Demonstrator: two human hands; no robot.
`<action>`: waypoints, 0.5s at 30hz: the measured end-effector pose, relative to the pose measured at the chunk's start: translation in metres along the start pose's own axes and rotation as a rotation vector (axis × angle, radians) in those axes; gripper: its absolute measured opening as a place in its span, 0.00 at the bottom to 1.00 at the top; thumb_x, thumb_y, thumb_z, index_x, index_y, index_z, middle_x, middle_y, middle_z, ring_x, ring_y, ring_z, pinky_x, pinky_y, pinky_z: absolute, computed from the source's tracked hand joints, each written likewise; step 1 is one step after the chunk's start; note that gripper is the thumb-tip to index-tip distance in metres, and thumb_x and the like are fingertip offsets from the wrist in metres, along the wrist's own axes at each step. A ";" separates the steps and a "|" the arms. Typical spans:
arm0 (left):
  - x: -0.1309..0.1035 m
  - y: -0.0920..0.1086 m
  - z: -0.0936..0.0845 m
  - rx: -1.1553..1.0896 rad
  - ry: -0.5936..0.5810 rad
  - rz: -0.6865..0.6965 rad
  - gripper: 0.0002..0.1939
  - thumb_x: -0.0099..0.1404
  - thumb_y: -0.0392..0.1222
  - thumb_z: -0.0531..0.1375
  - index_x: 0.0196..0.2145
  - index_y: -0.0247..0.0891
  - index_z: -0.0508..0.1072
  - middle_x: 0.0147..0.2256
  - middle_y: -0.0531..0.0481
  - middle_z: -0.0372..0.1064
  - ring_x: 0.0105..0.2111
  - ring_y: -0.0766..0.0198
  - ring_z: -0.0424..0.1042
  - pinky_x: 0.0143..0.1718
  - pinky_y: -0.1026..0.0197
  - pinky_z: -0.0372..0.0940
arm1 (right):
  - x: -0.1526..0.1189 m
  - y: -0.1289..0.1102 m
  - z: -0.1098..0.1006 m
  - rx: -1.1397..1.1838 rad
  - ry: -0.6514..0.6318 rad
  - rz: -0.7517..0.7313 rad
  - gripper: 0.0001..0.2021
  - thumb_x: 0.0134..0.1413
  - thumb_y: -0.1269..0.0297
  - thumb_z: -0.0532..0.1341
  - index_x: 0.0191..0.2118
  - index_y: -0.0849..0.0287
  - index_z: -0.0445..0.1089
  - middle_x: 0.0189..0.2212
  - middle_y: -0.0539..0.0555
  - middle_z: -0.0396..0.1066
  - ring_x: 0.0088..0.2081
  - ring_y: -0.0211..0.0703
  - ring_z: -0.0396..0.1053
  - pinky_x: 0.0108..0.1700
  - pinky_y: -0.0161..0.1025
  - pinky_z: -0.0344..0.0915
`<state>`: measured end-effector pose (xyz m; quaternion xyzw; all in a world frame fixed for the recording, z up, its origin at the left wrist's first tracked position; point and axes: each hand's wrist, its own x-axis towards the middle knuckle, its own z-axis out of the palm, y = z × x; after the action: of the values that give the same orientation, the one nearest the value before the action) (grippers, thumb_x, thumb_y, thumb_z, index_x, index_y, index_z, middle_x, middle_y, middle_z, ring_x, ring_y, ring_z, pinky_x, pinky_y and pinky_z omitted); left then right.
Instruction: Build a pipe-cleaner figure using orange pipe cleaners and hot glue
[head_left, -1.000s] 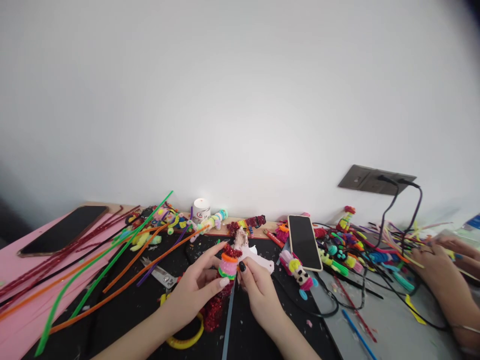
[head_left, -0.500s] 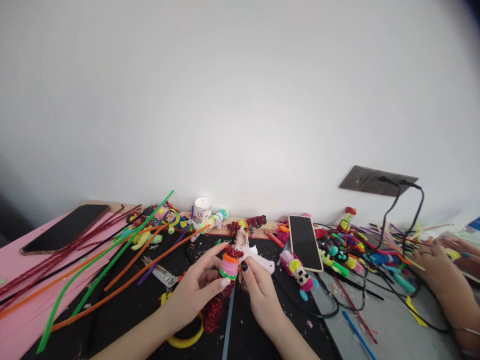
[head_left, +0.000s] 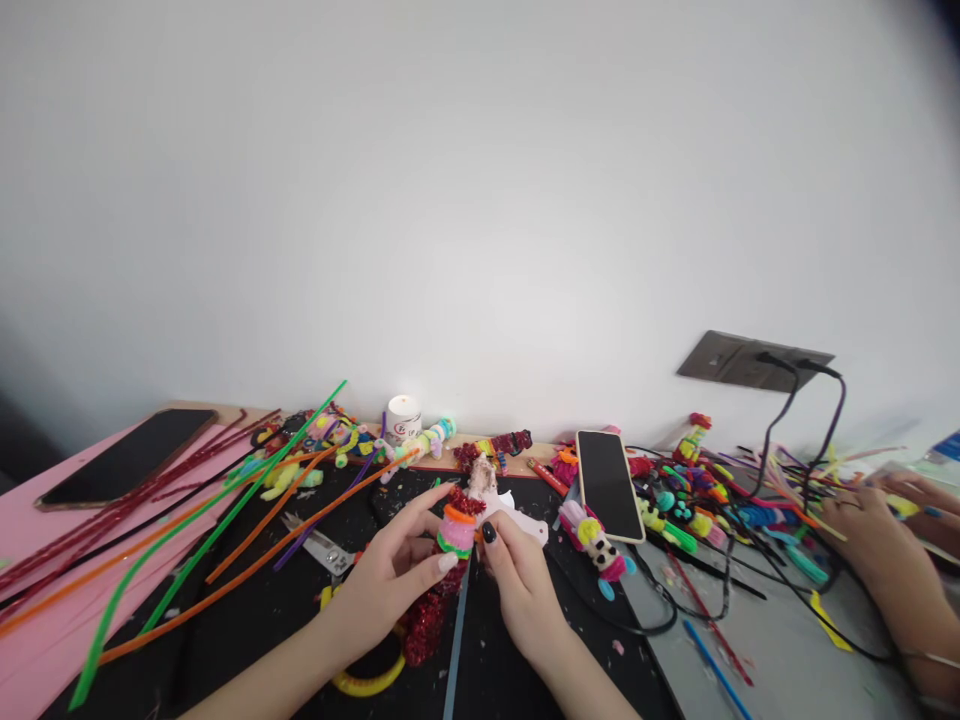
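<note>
My left hand [head_left: 401,560] is closed round a pipe-cleaner figure [head_left: 454,530] with bands of orange, pink and green and sparkly red at its top and bottom. The figure stands roughly upright, its red tinsel lower part [head_left: 424,625] hanging below my fingers. On the figure's right side, my right hand [head_left: 517,575] pinches with thumb and forefinger; a bit of orange shows at the fingertips, but what they grip is mostly hidden. Scissors [head_left: 326,552] with yellow and red handles lie beneath my left hand. A white paper piece [head_left: 517,515] lies just behind my hands.
Long pipe cleaners [head_left: 240,510] spread over pink paper [head_left: 45,640] and a dark phone [head_left: 124,460] at left. A second phone [head_left: 609,485], a small spotted figure [head_left: 600,548] and black cables [head_left: 660,625] lie right. Another person's hands [head_left: 885,540] work at far right.
Almost nothing differs. The view has shifted very slightly, and both my hands keep the same hold around the figure.
</note>
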<state>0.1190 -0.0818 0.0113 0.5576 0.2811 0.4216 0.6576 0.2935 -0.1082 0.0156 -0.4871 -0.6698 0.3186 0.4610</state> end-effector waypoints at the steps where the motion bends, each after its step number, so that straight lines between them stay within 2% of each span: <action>1: 0.000 0.000 0.000 -0.004 -0.002 0.000 0.29 0.62 0.44 0.61 0.59 0.47 0.58 0.44 0.48 0.69 0.43 0.60 0.70 0.45 0.58 0.63 | 0.000 -0.001 0.000 -0.009 0.000 -0.001 0.15 0.65 0.59 0.46 0.29 0.57 0.59 0.24 0.48 0.57 0.27 0.39 0.54 0.30 0.36 0.51; 10: -0.003 -0.001 -0.001 0.015 -0.010 -0.006 0.29 0.63 0.45 0.61 0.59 0.47 0.57 0.43 0.49 0.69 0.42 0.61 0.70 0.44 0.59 0.63 | 0.001 -0.001 0.000 -0.073 0.078 -0.015 0.14 0.64 0.62 0.47 0.25 0.57 0.55 0.22 0.47 0.55 0.25 0.38 0.52 0.27 0.36 0.48; 15: -0.002 0.001 0.000 0.023 0.017 -0.009 0.29 0.62 0.45 0.61 0.59 0.46 0.58 0.43 0.49 0.69 0.42 0.60 0.70 0.44 0.59 0.63 | 0.000 0.002 -0.002 -0.038 0.120 0.013 0.15 0.65 0.60 0.46 0.26 0.57 0.55 0.21 0.46 0.53 0.24 0.37 0.50 0.26 0.36 0.47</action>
<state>0.1178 -0.0835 0.0121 0.5601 0.2938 0.4203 0.6506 0.2956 -0.1073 0.0148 -0.5181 -0.6438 0.2792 0.4889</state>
